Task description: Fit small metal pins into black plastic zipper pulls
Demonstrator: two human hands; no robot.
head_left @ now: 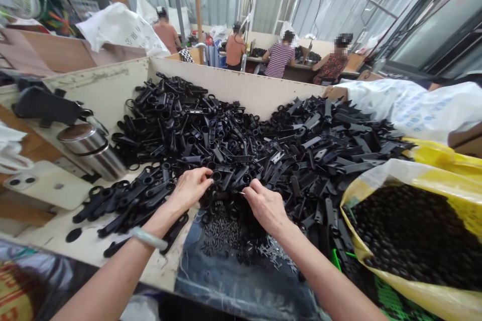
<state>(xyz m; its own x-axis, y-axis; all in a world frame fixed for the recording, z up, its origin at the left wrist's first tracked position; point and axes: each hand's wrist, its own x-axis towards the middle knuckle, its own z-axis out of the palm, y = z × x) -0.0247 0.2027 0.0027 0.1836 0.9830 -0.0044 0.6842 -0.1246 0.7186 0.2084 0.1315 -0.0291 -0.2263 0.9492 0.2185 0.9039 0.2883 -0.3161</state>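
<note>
Head view: left hand point(190, 189) and right hand point(265, 205) pinch black clips point(241, 145).
The clips lie heaped on the desk point(45, 230). They look light and stiff; flat ends look easiest to hold.

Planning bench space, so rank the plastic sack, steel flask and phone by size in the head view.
1. The plastic sack, clearly the largest.
2. The steel flask and the phone look about alike, and their differing nearness to the camera makes ranking them unsure.
</note>
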